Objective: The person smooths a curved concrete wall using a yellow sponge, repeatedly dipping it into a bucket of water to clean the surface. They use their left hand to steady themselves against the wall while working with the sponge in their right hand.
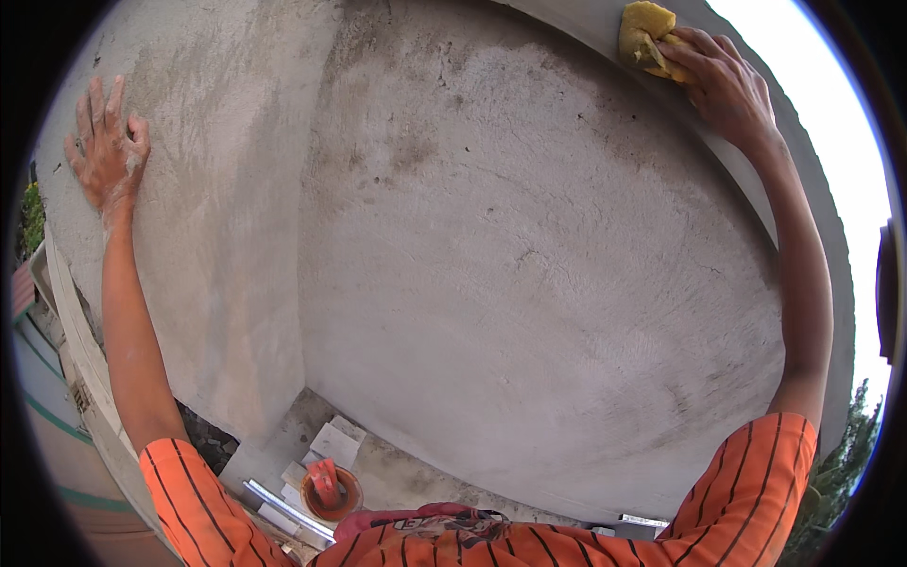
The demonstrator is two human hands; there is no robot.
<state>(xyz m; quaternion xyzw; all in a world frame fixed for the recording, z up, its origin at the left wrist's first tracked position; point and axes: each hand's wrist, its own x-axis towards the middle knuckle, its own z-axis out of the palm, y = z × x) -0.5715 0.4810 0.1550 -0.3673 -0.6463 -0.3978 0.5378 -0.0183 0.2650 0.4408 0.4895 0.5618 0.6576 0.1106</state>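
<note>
A yellow sponge (648, 36) is gripped in my right hand (726, 83), raised high at the upper right. The sponge touches the smooth grey plaster band (590, 30) along the upper edge of the cement wall (529, 255). On the far left, my left hand (109, 151) lies flat on the neighbouring wall face (236, 170), its fingers spread and smeared with pale plaster. Nothing is in that hand. Both arms are stretched upward, in orange sleeves with dark stripes.
Below me stands an orange-brown bucket (331, 496) with a red tool handle (324, 480) in it. Pale blocks (335, 444) and a long metal straightedge (288, 510) lie beside it. Green shrubs (841, 472) grow at the lower right.
</note>
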